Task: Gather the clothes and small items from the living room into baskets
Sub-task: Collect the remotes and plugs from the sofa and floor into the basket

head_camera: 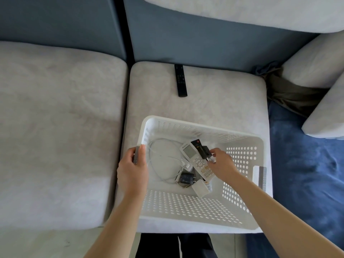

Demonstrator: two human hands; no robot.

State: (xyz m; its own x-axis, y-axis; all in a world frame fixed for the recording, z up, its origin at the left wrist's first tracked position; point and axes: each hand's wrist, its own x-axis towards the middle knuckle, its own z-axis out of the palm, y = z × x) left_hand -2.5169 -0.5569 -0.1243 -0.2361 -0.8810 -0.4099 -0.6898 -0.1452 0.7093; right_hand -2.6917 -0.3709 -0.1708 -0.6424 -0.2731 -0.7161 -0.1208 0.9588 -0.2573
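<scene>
1. The white perforated basket (186,203) sits on the near edge of the square sofa cushion (214,101), at about 6 o'clock in the view, probably so it has a steady base close to the person while loose items go in.
2. The left hand (133,168) grips the basket's left handle (136,154) at roughly 9 o'clock of the basket, fingers and thumb curled round the rim; this looks like bracing to keep the light basket from sliding.
3. The right hand (221,163) reaches inside from 3 o'clock and pinches a small black charger (205,152) by its cable end, just above the white remote (197,161). I judge it is being set down, but cannot tell whether release has begun.
4. Already in the basket: the white remote, partly over a black remote with a red button (197,143), a coiled white cable (163,159) towards 9 o'clock, a black plug adapter (186,178) and a white adapter (200,188) towards 6 o'clock.
5. A slim black remote (180,81) lies on the cushion at 12 o'clock from the basket, well apart from it, not yet collected.
6. Crumpled dark clothing (290,90) is wedged between the cushion and a pillow (316,66) at about 2 o'clock, also not yet gathered.
</scene>
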